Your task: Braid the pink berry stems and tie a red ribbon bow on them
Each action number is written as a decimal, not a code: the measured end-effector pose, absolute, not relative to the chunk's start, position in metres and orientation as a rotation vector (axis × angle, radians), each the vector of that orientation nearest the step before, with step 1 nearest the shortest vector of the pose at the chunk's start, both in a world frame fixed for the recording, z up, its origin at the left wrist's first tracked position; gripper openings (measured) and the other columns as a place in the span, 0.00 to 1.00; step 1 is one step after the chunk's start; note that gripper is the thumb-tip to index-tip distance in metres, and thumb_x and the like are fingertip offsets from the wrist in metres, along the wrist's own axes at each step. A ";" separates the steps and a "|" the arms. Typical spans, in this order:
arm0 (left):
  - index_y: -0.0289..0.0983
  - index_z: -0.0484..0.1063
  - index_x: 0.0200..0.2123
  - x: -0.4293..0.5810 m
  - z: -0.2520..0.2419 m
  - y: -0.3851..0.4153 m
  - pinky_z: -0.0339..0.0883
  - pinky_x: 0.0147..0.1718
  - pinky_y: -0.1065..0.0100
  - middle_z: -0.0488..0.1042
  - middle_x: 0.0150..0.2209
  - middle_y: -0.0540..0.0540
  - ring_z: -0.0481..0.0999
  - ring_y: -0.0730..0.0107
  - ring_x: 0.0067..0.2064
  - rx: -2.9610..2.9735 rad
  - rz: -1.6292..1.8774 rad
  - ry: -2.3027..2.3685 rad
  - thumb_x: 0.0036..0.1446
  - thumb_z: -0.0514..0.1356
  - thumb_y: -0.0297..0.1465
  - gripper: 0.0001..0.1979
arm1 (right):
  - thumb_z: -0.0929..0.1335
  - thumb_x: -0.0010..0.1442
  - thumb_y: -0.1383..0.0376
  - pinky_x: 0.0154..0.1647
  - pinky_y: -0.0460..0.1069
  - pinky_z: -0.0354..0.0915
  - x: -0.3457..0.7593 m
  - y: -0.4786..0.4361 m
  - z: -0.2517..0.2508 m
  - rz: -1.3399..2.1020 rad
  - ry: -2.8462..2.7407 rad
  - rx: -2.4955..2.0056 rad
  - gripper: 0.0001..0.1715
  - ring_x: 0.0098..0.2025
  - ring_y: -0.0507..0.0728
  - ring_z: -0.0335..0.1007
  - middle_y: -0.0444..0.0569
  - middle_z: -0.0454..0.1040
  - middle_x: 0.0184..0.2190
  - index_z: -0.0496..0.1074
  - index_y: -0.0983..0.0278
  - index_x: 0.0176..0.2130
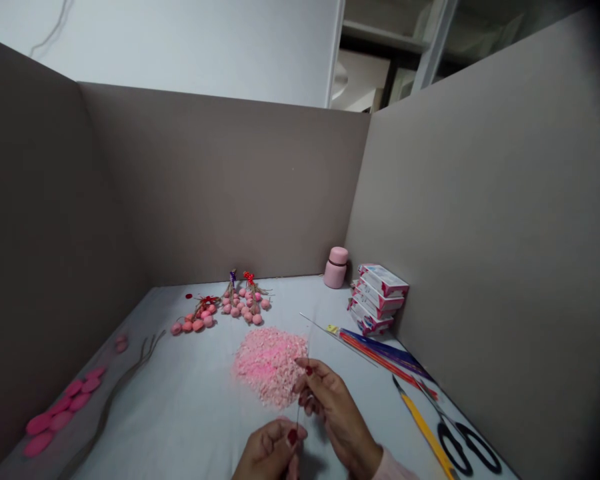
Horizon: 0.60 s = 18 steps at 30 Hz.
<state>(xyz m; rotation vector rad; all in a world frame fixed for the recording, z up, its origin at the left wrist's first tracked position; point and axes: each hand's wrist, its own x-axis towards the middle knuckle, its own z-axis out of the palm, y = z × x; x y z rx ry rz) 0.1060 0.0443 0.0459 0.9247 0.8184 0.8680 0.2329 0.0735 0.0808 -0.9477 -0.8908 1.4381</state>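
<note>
A thin dark strand (298,415) runs between my two hands. My left hand (273,448), low in the view, has its thumb and fingers pinched on the lower end. Above it and to the right, my right hand (330,407) pinches the strand higher up, at the right edge of a pile of pale pink bits (270,363). The pile has a brighter pink middle. Whether anything else is inside my curled fingers is hidden.
Pink ball bunches (245,303) stand at the back, with brown stems (113,400) and pink ovals (60,420) left. On the right are stacked boxes (377,300), a pink jar (336,268), coloured strips (380,357), a yellow-handled tool (425,427) and scissors (455,427). Walls surround the table.
</note>
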 end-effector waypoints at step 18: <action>0.34 0.68 0.20 0.110 0.046 0.046 0.42 0.16 0.76 0.62 0.13 0.56 0.51 0.85 0.15 0.952 0.827 0.792 0.37 0.64 0.49 0.22 | 0.67 0.46 0.63 0.15 0.41 0.45 0.229 0.076 0.082 1.486 -0.949 -0.971 0.10 0.12 0.44 0.53 0.40 0.66 0.11 0.67 0.69 0.29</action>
